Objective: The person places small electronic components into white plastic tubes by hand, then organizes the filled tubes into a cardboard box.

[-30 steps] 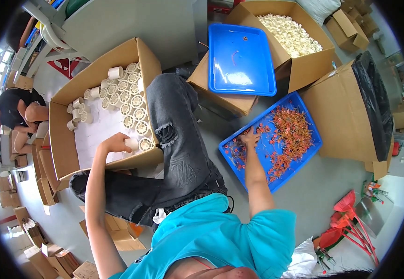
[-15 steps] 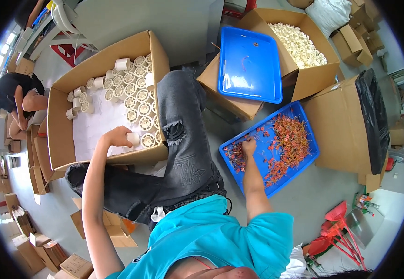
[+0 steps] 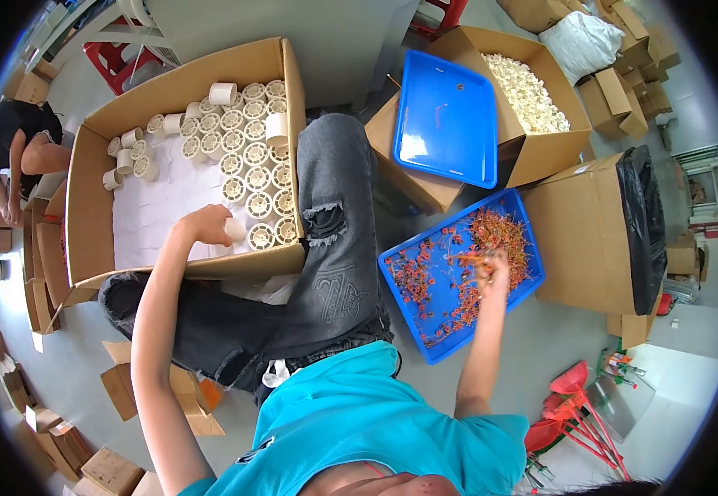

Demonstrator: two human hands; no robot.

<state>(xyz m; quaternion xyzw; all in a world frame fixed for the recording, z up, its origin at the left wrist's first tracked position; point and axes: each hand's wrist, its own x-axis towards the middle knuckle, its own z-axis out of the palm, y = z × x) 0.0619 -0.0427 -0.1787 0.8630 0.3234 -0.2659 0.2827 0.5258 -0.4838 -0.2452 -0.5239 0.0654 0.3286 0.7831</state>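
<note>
My left hand (image 3: 203,224) is inside the cardboard box at the left, its fingers around a white plastic cylinder (image 3: 234,230). Beside that piece stand rows of similar cream cylinders with slotted round tops (image 3: 257,179); a few lie on their sides on the white sheet (image 3: 156,217) lining the box. My right hand (image 3: 495,274) is over the blue tray on the right, fingers closed on a small bunch of orange-red wired parts (image 3: 468,259). A heap of the same thin-leaded parts (image 3: 501,231) lies in the tray's far right, with others scattered nearer.
An upper blue tray (image 3: 446,124) rests on a carton. Behind it, an open box holds many cream pieces (image 3: 528,91). A tall carton with a black bag (image 3: 644,231) stands right. My bent leg (image 3: 334,190) lies between box and tray. Another person (image 3: 24,149) sits far left.
My right hand has moved right across the tray, lifting a bunch of the wired parts. My left hand keeps its grip on the white cylinder. The whole view has shifted slightly.
</note>
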